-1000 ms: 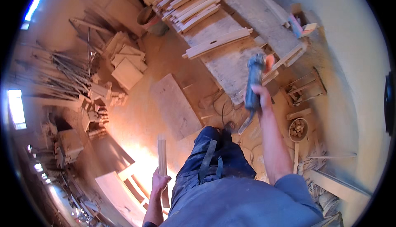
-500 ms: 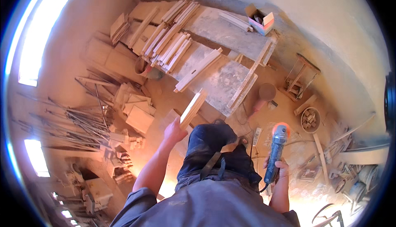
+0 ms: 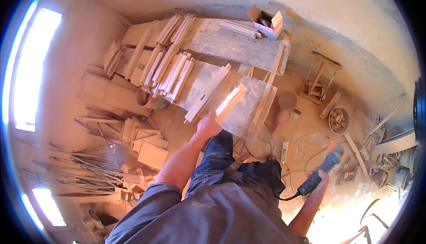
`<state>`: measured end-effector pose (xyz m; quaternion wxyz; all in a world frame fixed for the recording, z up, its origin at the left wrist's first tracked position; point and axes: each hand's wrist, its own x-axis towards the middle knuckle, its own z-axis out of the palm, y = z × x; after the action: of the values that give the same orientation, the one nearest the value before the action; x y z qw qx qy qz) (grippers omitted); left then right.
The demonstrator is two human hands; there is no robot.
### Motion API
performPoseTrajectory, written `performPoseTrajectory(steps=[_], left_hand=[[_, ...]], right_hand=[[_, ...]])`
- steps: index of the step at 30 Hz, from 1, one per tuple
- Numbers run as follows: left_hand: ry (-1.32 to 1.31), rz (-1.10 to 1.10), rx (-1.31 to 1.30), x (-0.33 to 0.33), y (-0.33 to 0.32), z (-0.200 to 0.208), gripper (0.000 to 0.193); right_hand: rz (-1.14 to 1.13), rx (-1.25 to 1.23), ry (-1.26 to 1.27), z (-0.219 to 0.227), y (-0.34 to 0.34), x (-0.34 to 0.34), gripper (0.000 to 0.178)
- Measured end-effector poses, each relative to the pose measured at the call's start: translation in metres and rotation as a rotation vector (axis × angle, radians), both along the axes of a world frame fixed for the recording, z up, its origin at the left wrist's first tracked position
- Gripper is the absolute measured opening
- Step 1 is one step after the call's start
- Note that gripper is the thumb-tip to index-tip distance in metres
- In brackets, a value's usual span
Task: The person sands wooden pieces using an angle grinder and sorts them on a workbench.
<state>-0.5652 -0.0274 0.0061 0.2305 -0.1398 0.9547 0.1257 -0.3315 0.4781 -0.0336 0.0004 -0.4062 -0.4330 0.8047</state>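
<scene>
My left hand (image 3: pixel 209 125) is closed round the near end of a short pale wooden piece (image 3: pixel 230 104), which reaches out over the front of the workbench (image 3: pixel 242 122). Whether the piece touches the bench top I cannot tell. Out to the right, away from the bench, my right hand (image 3: pixel 320 180) grips an angle grinder (image 3: pixel 320 171) by its dark body. The grinder's head, with an orange disc or guard, points up and to the right, and its cord hangs back toward my waist. A long slotted wooden rail (image 3: pixel 207 94) lies on the bench left of the held piece.
Stacked wooden strips (image 3: pixel 171 73) cover the bench's left part. An open cardboard box (image 3: pixel 268 24) stands at its far right corner. Offcuts (image 3: pixel 151 148) and thin rods (image 3: pixel 91 164) lie on the floor at left. A basin of wood blocks (image 3: pixel 339 121) and a small stand (image 3: pixel 320 78) are at right.
My left hand has carried the wooden piece forward and right, over the bench. My right hand has swung the grinder outward to the right and tilted it. The view has shifted too.
</scene>
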Motion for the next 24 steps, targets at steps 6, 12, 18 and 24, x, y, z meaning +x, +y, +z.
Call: performPoseTrajectory(steps=[6,12,18,24], left_hand=[[0.134,-0.255,0.059,-0.046,-0.061,-0.072,0.065],[0.272,-0.550,0.007,-0.075,-0.139,-0.063,0.075],[0.411,-0.756,0.073,-0.095,-0.134,-0.058,0.075],[0.496,-0.959,0.233,-0.081,-0.116,-0.077,0.075]], right_hand=[[-0.272,-0.082,0.230,-0.003,-0.114,0.011,0.054],[-0.238,-0.305,0.333,0.037,-0.237,-0.051,0.060],[0.013,-0.261,0.616,0.037,-0.290,-0.120,0.067],[0.202,0.042,0.540,-0.026,-0.331,-0.098,0.069]])
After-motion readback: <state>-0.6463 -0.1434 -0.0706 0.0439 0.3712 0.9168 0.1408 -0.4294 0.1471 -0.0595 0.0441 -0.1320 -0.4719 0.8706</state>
